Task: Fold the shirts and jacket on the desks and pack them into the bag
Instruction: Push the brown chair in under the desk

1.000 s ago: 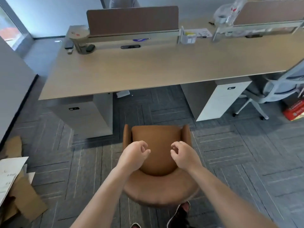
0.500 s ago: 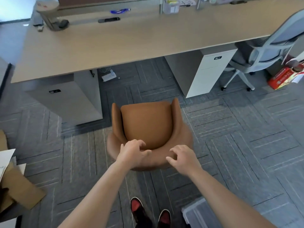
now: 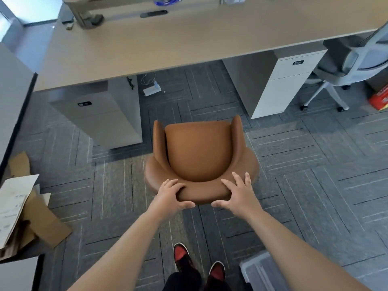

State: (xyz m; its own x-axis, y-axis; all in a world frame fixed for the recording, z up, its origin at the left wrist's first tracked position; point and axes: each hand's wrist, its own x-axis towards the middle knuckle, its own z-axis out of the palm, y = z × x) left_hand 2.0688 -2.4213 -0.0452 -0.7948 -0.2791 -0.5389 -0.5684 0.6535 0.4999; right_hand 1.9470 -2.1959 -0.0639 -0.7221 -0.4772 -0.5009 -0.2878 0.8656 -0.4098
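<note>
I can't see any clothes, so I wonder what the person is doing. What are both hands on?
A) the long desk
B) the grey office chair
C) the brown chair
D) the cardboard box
C: the left hand grips the top edge of the brown chair at its back, and the right hand rests on that same edge with its fingers spread.

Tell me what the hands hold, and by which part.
The brown armchair: the left hand has its grip round the backrest's top rim; the right hand rests spread-fingered on that rim.
</note>
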